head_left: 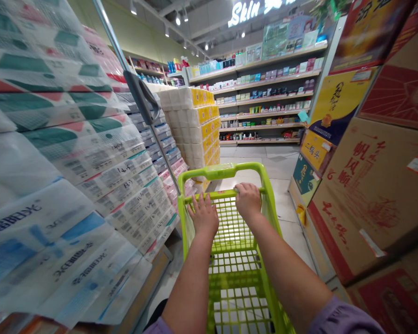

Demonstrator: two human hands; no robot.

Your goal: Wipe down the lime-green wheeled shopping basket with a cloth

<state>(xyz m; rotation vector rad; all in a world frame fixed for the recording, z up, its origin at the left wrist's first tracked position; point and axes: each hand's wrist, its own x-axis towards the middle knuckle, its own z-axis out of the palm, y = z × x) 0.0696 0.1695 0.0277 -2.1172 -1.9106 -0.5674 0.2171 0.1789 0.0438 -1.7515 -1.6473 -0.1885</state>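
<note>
A lime-green plastic shopping basket (226, 171) with a grid bottom stands in front of me. No goods show inside it. A green bar crosses its far part, below the raised rim. My right hand (248, 200) is closed round the right part of this bar. My left hand (204, 215) rests on the left part, its fingers spread and stretched forward over the bar. From the basket's left side a metal pull rod with a grey grip (139, 95) rises tilted to the upper left. Purple sleeves show at both forearms.
Stacked tissue packs (114, 171) line the left side, with yellow-and-white paper rolls (191, 125) further ahead. Boxes, among them a brown carton (383, 185), are piled on the right. A pale tiled aisle (282, 171) leads to shelves (264, 99) of small packaged goods at the back.
</note>
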